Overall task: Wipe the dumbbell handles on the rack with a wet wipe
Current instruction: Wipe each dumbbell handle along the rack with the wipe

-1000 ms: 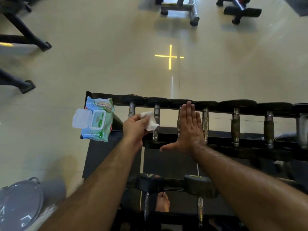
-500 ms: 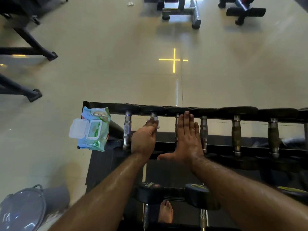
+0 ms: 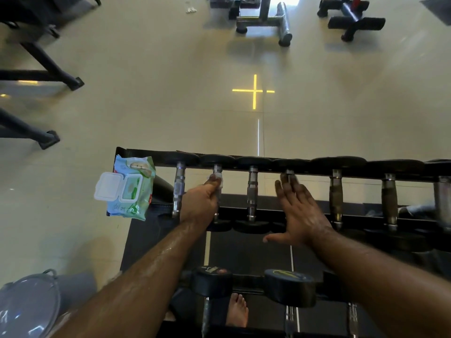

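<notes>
A black rack [image 3: 146, 152] holds a row of dumbbells with metal handles. My left hand [image 3: 201, 203] is wrapped around the second handle from the left [image 3: 216, 168], pressing a white wet wipe [image 3: 219, 179] against it. Only a scrap of the wipe shows past my fingers. My right hand [image 3: 300, 213] lies flat and open over the fourth handle [image 3: 289, 172], fingers spread, holding nothing. The first handle [image 3: 179, 189] and third handle [image 3: 252, 191] stand bare beside my hands.
A blue-green pack of wipes [image 3: 129, 189] with its white lid flipped open rests on the rack's left end. A grey lidded bin [image 3: 29, 306] stands at the bottom left. More dumbbells [image 3: 288, 286] sit on a lower tier, with a bare foot [image 3: 236, 311] below. Gym machine frames [image 3: 263, 20] stand across the floor.
My left hand has closed the wipe around the second handle and slid along it. My right hand has shifted right, from the third handle to over the fourth, fingers spreading.
</notes>
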`<state>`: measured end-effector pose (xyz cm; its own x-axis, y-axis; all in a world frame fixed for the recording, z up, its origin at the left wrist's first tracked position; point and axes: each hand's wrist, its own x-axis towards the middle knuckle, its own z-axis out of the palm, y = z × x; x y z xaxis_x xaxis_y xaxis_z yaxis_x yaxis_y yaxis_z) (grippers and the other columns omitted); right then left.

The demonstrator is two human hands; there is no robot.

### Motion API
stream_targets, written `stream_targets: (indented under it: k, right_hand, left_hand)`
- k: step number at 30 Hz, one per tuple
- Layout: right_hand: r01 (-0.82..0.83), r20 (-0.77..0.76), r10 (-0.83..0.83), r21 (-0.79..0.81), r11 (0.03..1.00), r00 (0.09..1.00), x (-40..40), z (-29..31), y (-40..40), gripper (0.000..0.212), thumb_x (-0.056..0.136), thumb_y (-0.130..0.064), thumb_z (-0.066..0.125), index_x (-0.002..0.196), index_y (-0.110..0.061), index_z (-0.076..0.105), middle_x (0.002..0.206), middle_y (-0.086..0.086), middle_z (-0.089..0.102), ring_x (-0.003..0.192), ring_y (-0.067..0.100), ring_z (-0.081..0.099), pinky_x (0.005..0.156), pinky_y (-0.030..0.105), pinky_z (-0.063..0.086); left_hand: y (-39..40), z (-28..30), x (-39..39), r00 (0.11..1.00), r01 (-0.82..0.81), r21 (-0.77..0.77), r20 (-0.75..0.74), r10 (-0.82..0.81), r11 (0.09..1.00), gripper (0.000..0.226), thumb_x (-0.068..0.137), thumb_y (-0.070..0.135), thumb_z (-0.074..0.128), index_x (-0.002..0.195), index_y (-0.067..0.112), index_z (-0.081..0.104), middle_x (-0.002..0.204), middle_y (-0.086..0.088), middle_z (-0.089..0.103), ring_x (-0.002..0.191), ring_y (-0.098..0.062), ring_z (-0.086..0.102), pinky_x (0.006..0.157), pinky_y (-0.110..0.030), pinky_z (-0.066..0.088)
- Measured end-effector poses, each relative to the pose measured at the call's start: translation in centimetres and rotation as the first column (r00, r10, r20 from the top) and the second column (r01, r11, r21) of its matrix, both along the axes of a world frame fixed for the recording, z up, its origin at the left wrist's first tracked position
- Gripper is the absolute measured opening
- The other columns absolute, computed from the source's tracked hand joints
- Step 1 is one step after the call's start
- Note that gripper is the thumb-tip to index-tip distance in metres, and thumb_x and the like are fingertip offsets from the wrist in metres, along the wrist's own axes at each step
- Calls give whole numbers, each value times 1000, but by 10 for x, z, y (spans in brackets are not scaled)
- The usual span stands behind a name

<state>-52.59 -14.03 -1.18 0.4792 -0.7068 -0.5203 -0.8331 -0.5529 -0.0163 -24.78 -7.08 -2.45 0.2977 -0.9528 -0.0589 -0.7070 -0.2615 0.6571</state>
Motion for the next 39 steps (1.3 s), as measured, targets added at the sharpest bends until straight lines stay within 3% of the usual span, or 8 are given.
stream_targets:
  k: [3, 7, 13, 17, 21, 30, 34, 39]
  right_hand:
    - [131, 56, -133, 32, 991, 990, -1, 0, 7, 165, 50, -115, 34, 155, -13, -44, 156, 6, -59, 152, 29, -44, 130, 46, -11]
    - [221, 168, -227, 54, 974, 959, 14, -6, 14, 165, 43, -117, 14, 156, -11, -42, 158, 7, -58, 153, 27, -44, 133, 45, -9]
    - [262, 168, -256, -12, 965, 952, 27, -13, 20, 163, 44, -115, 1, 158, -6, -36, 161, 14, -52, 156, 32, -39, 133, 47, -7]
    - [220, 126, -214, -35, 975, 969, 26, -17, 20, 161, 48, -114, -4, 161, -2, -30, 163, 20, -47, 156, 36, -38, 133, 51, -7]
    - [161, 82, -158, -41, 986, 984, 25, -19, 20, 154, 55, -111, -6, 162, -3, -27, 164, 19, -46, 155, 35, -40, 133, 52, -8]
    - [186, 91, -181, -47, 981, 979, 26, -19, 20, 154, 55, -111, -4, 162, -4, -29, 164, 17, -47, 155, 34, -40, 133, 49, -8]
    - [193, 112, -183, -80, 978, 977, 25, -25, 22, 150, 63, -111, 5, 165, -4, -21, 169, 18, -39, 158, 33, -36, 134, 53, 0]
    - [187, 87, -181, -78, 979, 980, 28, -24, 22, 150, 60, -111, -2, 163, -4, -25, 166, 18, -45, 156, 33, -40, 133, 50, -8]
  left_hand:
    - [0, 1, -1, 1000, 5, -8, 4, -5, 1000, 35, 110, 37, 50, 135, 23, 70, 93, 1, 71, 79, -9, 62, 81, -29, 58]
    - [-1, 2, 3, 999, 22, -18, 27, -22, 1000, 33, 109, 33, 53, 135, 22, 70, 97, -1, 75, 79, -9, 61, 83, -30, 59]
    - [-3, 0, 5, 998, 17, -36, 62, -15, 999, 30, 108, 31, 55, 132, 20, 71, 86, 7, 66, 67, -2, 54, 66, -6, 39]
    - [-4, -3, 5, 997, 43, -57, 69, -39, 997, 34, 110, 34, 50, 129, 17, 72, 89, 1, 71, 74, -10, 62, 79, -29, 60]
    - [-6, -7, 4, 985, 79, -82, 158, -65, 993, 36, 111, 34, 49, 134, 15, 69, 111, -8, 78, 100, -23, 74, 100, -39, 59]
    - [-13, -2, 12, 952, 171, -31, 262, -158, 985, 34, 108, 30, 50, 125, 12, 73, 108, -8, 77, 98, -24, 74, 95, -42, 61]
    - [-12, -3, 12, 842, 354, -49, 453, -295, 934, 28, 96, 12, 68, 124, 11, 72, 114, -8, 77, 105, -24, 74, 98, -37, 58]
    - [-5, -2, 18, 592, 654, 28, 603, -535, 756, 32, 86, 21, 80, 117, 12, 77, 119, -7, 77, 117, -22, 72, 103, -37, 54]
